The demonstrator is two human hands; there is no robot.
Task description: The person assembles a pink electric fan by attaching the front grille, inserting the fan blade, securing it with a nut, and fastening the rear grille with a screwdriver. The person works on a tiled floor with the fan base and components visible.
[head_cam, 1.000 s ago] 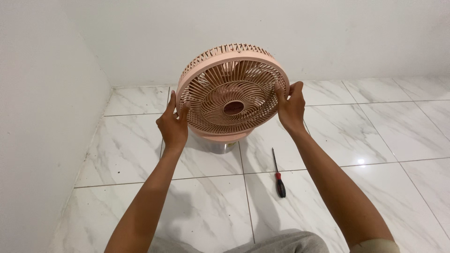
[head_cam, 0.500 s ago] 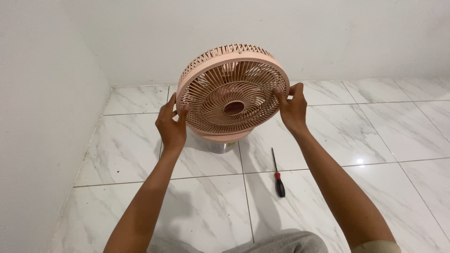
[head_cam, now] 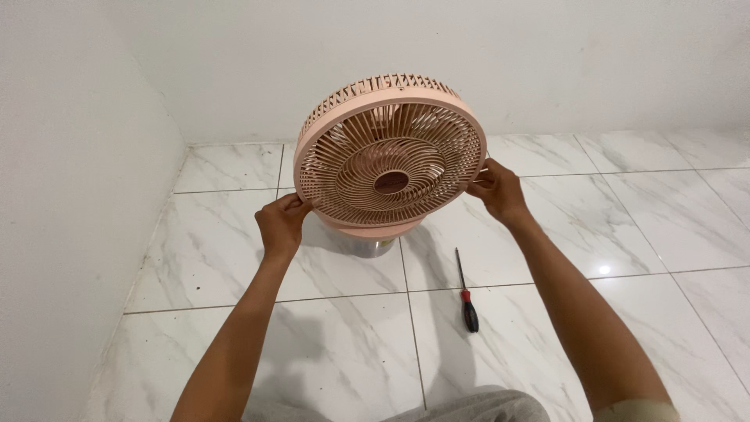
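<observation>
the left hand (head_cam: pixel 280 225) has slid down the rim of the fan (head_cam: pixel 389 148) since a second ago: it was cupped high on the left edge with the fingers spread up along the grille (head_cam: pixel 391 168), and now it sits lower, fingers curled in and pinching the lower-left edge of the grille. the right hand (head_cam: pixel 498 190) has done the same on its side, dropping from an upright grip with the thumb over the rim to a closed pinch at the right edge, a little below the middle. the fan itself has hardly shifted; it is tilted back on its base (head_cam: pixel 373 244), the round pink face turned toward the camera, standing on the white marble floor (head_cam: pixel 234 273) near the corner of two white walls. both grips have gone from holding the whole head steady to nipping the front edge only, which reads as work at the seam where the grille meets the rim, though whether the grille has come loose there cannot be told. a screwdriver (head_cam: pixel 466 293) with a black and red handle lies on the floor just to the right of the base, apart from both hands and untouched. the person's grey trouser knee shows at the bottom edge.
</observation>
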